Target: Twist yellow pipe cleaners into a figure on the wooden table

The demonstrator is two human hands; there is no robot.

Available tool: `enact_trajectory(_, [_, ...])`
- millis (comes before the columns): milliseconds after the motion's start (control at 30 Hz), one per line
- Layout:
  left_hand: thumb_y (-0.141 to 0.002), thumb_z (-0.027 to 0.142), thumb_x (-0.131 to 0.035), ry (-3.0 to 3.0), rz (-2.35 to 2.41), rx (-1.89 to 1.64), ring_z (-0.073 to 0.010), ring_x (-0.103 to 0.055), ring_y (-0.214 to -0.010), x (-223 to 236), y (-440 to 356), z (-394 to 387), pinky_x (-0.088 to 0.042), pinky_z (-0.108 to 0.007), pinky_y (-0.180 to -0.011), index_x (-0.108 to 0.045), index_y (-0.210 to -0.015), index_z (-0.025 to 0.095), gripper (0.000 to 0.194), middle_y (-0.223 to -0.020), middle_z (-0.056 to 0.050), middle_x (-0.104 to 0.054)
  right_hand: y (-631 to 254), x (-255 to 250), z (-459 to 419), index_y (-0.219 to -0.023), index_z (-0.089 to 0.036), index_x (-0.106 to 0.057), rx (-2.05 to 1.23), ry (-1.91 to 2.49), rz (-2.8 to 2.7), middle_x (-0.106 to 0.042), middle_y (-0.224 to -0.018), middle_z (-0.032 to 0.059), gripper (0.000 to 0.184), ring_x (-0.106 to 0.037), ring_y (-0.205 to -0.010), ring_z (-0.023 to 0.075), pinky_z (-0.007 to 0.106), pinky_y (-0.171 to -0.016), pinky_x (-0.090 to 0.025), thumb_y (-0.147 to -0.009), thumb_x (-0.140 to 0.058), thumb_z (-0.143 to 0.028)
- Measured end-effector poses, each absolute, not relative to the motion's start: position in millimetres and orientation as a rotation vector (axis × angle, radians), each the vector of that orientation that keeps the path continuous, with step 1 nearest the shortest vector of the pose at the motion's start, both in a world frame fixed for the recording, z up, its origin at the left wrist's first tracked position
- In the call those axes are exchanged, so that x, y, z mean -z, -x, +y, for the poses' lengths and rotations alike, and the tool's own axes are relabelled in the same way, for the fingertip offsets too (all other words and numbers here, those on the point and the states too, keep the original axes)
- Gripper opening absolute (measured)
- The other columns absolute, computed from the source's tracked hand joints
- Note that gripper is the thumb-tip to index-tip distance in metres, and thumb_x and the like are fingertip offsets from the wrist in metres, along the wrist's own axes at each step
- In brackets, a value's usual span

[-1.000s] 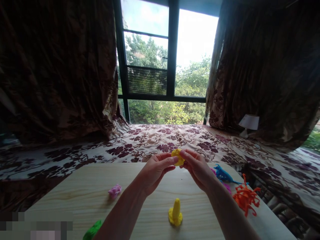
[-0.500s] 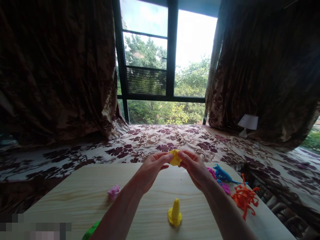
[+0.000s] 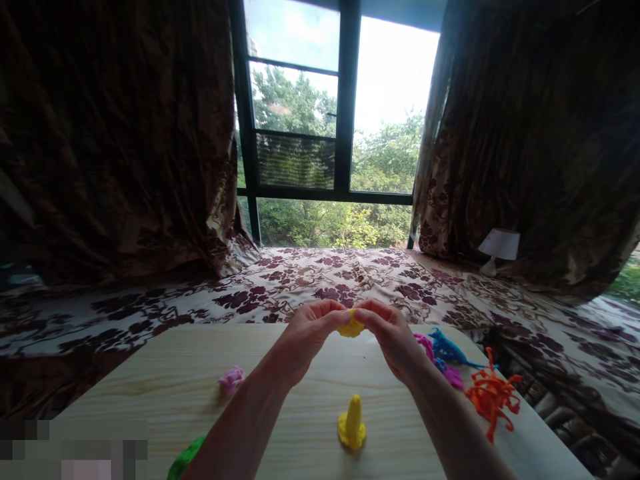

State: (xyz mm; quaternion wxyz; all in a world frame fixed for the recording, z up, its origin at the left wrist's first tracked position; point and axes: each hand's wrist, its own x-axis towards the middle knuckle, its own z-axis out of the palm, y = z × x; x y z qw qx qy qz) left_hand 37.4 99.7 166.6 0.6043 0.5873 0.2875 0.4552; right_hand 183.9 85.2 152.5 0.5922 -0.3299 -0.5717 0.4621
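Observation:
A flattened piece of yellow modelling clay is pinched between both hands above the far part of the table. My left hand grips its left side with thumb and fingers. On the opposite side, my right hand holds it the same way, the two thumbs close together at its top edge. Below the hands, nearer to me, a yellow clay figure stands upright on the table, a tapered column on a round, ruffled base. Neither hand touches that figure.
The pale wooden table carries a pink clay lump and a green lump, partly behind my left forearm. At right lie magenta clay, a blue clay piece and an orange, many-armed clay piece. A lamp stands beyond.
Both hands have shifted slightly, and the thumbs have come closer together at the upper edge of the yellow clay. The piece sits a little lower; the table things stay put.

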Motion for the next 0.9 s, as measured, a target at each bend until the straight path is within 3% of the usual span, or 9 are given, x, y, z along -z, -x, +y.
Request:
enact_trajectory(167, [-0.072,0.014,-0.057,-1.162,0.526,-1.076,-0.0083,-0.05,-0.065,-166.8,-42.2,96.5,-0.039,-0.021,-0.066,-0.06,-0.068,0.015,0.005,-0.063,0.003,-0.057,-175.7,-151.7,81.9,-0.07,-0.017,-0.061,-1.122,0.66,-1.207,-0.053,-0.061,-0.004,0.009,-0.046,-0.06,0.0099,0.022,-0.058,-0.037,-0.076,-0.056,-0.022])
enact_trajectory(333, [-0.074,0.017,-0.057,-1.04,0.464,-1.012,-0.0098,-0.055,-0.07,-168.6,-36.2,100.9,-0.043,-0.021,-0.068,-0.061,-0.072,0.015,0.005,-0.071,0.0,-0.061,-180.7,-153.7,84.3,-0.081,-0.017,-0.064,-1.205,0.654,-1.285,-0.059,-0.07,-0.0005,0.018,-0.052,-0.064,0.0116,0.025,-0.063,-0.042,-0.081,-0.052,-0.031])
enact_trajectory(500, [-0.074,0.024,-0.06,-0.922,0.569,-1.067,-0.0131,-0.061,-0.077,-169.4,-31.7,107.6,-0.049,-0.023,-0.067,-0.062,-0.089,0.016,0.017,-0.09,-0.005,-0.066,-193.1,-153.4,91.4,-0.11,-0.022,-0.056,-0.652,0.883,-1.523,-0.062,-0.091,0.0037,0.029,-0.057,-0.075,0.0151,0.03,-0.068,-0.046,-0.082,-0.048,-0.025])
enact_trajectory(567, [-0.072,0.025,-0.062,-0.902,0.597,-1.092,-0.0126,-0.062,-0.072,-168.3,-33.4,108.4,-0.05,-0.023,-0.064,-0.062,-0.088,0.016,0.018,-0.086,-0.005,-0.067,-191.9,-153.6,90.3,-0.116,-0.026,-0.052,-0.411,0.892,-1.613,-0.057,-0.107,0.004,0.039,-0.056,-0.083,0.0154,0.03,-0.071,-0.047,-0.078,-0.053,-0.018])
enact_trajectory(633, [-0.071,0.028,-0.063,-0.92,0.62,-1.104,-0.0116,-0.062,-0.067,-166.0,-36.1,108.3,-0.05,-0.022,-0.062,-0.061,-0.084,0.015,0.018,-0.079,-0.004,-0.068,-188.7,-154.1,88.0,-0.111,-0.027,-0.055,-0.279,0.872,-1.674,-0.054,-0.112,0.0037,0.037,-0.055,-0.087,0.0159,0.029,-0.072,-0.047,-0.076,-0.055,-0.015])
enact_trajectory(767, [-0.074,0.039,-0.058,-1.069,0.735,-1.186,-0.0104,-0.059,-0.064,-161.7,-40.5,107.8,-0.047,-0.022,-0.062,-0.061,-0.08,0.017,0.023,-0.066,0.0,-0.063,-186.8,-154.2,88.2,-0.094,-0.022,-0.063,-0.303,0.916,-1.535,-0.062,-0.094,0.0039,0.018,-0.058,-0.077,0.0154,0.027,-0.066,-0.047,-0.081,-0.052,-0.022])
enact_trajectory(900, [-0.072,0.038,-0.06,-1.427,0.853,-1.327,-0.0106,-0.058,-0.074,-161.4,-44.1,106.0,-0.045,-0.02,-0.067,-0.062,-0.089,0.019,0.025,-0.077,0.0,-0.064,-189.9,-153.1,92.2,-0.091,-0.017,-0.064,-0.572,0.918,-1.379,-0.066,-0.074,0.0029,0.021,-0.059,-0.064,0.0141,0.026,-0.06,-0.048,-0.082,-0.052,-0.03])
